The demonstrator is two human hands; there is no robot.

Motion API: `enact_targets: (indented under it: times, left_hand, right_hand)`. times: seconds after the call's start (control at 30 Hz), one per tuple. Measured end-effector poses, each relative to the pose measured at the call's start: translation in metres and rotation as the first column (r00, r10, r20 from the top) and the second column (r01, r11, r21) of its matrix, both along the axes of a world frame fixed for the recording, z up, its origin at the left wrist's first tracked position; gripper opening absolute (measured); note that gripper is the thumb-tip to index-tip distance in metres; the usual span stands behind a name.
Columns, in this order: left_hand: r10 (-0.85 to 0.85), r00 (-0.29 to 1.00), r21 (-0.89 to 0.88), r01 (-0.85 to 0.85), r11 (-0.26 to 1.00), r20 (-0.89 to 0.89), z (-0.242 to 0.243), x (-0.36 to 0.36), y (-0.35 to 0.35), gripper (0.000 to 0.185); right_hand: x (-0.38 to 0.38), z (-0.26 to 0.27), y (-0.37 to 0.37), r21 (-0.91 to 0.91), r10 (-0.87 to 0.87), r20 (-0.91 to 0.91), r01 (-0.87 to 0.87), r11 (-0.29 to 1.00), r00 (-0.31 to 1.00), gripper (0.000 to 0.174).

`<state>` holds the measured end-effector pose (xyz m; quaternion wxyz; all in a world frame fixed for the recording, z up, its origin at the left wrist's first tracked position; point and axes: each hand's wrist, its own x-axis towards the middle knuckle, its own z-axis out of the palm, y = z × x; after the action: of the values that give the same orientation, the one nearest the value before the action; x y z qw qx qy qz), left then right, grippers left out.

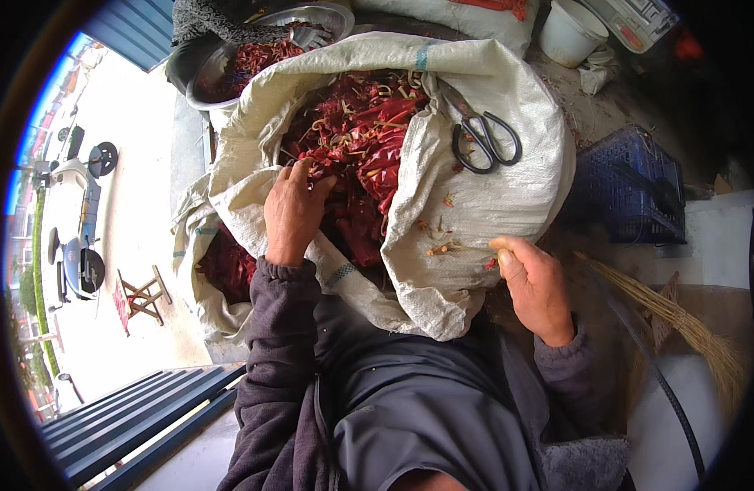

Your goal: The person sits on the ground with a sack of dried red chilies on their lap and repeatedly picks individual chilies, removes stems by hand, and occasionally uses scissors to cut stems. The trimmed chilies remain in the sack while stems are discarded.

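Observation:
A white woven plastic sack (pixel 475 208) lies rolled open before me, full of dried red chili peppers (pixel 377 135) with pale stems. My left hand (pixel 297 208) reaches over the sack's left side, its fingertips among the peppers; whether they grip one is hidden. Over the sack's right flap is my right hand (pixel 533 285), thumb and forefinger pressed together, with a small red bit just beside the fingertips; I cannot tell whether anything is pinched. Black-handled scissors (pixel 487 144) rest on the flap at the upper right. Several cut stems (pixel 441 248) lie scattered on the flap.
Another person's gloved hand (pixel 309 37) is at a metal basin (pixel 199 92) of chilies. A smaller sack (pixel 196 319) of chilies stands at left. Rightward are a blue plastic crate (pixel 628 184), a straw broom (pixel 677 313) and a white bucket (pixel 572 34). A folding stool (pixel 143 297) stands outside.

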<state>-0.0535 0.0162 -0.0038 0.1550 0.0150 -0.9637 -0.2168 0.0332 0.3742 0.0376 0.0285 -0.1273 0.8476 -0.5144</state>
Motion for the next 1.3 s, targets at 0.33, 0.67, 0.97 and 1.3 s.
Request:
enact_targets:
  times: [0.33, 0.67, 0.97, 1.3]
  left_hand:
    - [0.02, 0.996, 0.448, 0.023, 0.894, -0.091, 0.005, 0.036, 0.044, 0.024]
    - [-0.191, 0.976, 0.733, 0.205, 0.648, -0.104, 0.028, 0.04, 0.115, 0.057]
    - [-0.154, 0.985, 0.778, 0.157, 0.608, -0.078, 0.004, 0.019, 0.129, 0.047]
    - [-0.326, 0.933, 0.985, -0.116, 0.128, 0.152, 0.027, 0.011, 0.148, 0.027]
  right_hand:
    - [-0.061, -0.02, -0.059, -0.813, 0.313, 0.578, 0.499, 0.299, 0.754, 0.084]
    - [-0.093, -0.006, -0.129, -0.852, 0.224, 0.521, 0.487, 0.194, 0.823, 0.094]
    - [-0.091, -0.008, -0.127, -0.892, 0.149, 0.378, 0.317, 0.322, 0.913, 0.096]
    - [-0.081, -0.02, -0.075, -0.763, 0.022, 0.29, 0.217, 0.609, 0.957, 0.055]
